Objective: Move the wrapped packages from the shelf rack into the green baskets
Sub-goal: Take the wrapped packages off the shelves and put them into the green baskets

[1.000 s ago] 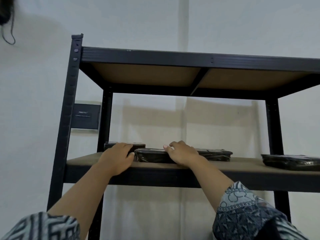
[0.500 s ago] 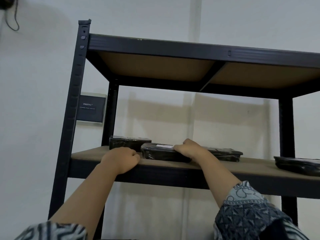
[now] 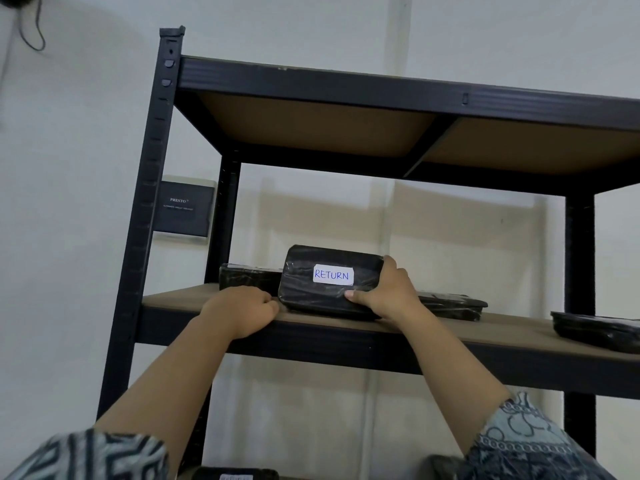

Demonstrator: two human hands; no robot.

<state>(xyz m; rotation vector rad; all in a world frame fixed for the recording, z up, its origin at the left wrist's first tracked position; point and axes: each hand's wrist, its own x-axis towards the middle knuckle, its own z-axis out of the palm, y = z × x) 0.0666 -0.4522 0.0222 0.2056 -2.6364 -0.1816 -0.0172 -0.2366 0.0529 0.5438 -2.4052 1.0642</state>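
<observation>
Now, package in play: a black wrapped package (image 3: 332, 284) tipped up on its long edge on the middle shelf board (image 3: 485, 329), its white "RETURN" label (image 3: 333, 275) facing the camera.
Right hand: the right hand (image 3: 384, 296) is clamped on that package's right end, thumb on the front face, fingers over the top corner.
Left hand: the left hand (image 3: 242, 311) is curled loosely on the shelf's front lip, just left of the package's lower corner; whether it actually touches the wrap, I cannot tell.
Package count on this shelf: four. The tilted one, a second package (image 3: 249, 277) lying behind it to the left, a third package (image 3: 450, 304) flat behind the right wrist, and a fourth package (image 3: 595, 330) well apart at the far right, cut by the frame edge.
Lower down: one more labelled package (image 3: 235, 474) peeks in at the bottom edge (label too blurred to read).
Edges: the tilted package sits close to the front lip of the board, its base on the wood.
Open room: bare board between the third and fourth packages, and plenty of clear height up to the upper shelf (image 3: 381, 95).
Frame: the left upright post (image 3: 152, 188) stands well left of both hands.
Sleeves: patterned sleeves (image 3: 519, 445) at both lower corners.
</observation>
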